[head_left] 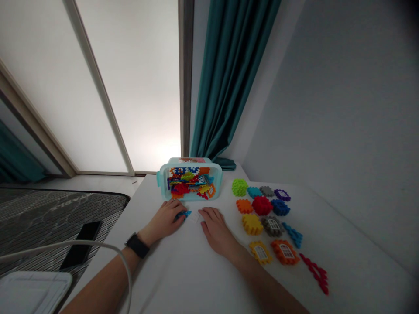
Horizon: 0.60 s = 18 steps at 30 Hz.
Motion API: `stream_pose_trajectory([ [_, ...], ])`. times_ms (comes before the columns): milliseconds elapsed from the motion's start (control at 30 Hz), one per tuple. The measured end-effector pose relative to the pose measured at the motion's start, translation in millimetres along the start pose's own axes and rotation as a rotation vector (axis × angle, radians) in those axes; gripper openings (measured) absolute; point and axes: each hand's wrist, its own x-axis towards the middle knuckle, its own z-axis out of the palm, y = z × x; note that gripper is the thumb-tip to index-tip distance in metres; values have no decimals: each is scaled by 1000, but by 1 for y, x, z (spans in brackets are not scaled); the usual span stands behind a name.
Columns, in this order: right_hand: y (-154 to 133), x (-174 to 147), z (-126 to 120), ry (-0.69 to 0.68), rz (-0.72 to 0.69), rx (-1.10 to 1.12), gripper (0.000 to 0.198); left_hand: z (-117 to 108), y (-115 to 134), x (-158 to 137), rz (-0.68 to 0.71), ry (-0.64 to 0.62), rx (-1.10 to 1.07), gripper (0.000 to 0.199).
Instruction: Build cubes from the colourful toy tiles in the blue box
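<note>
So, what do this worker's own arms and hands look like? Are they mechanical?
No, they're human. The left hand and right hand wear no gloves, and no sleeves show on the forearms. A dark watch with a rectangular face sits on the left wrist; none shows on the right. A pale cable crosses the view over the left forearm.

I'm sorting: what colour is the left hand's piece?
The small jagged piece is blue; see head view.
</note>
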Motion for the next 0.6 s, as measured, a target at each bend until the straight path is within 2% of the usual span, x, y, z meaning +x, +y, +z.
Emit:
stream_pose_trajectory([
  [267, 13, 35, -12, 130, 3, 99, 55, 1, -4, -1, -4, 9, -15, 19],
  [400, 10, 64, -17, 174, -41, 65, 49, 2, -4, -1, 3, 11, -20, 20],
  [600, 10, 97, -8, 215, 35, -21, 50, 1, -6, 0, 10, -7, -29, 20],
])
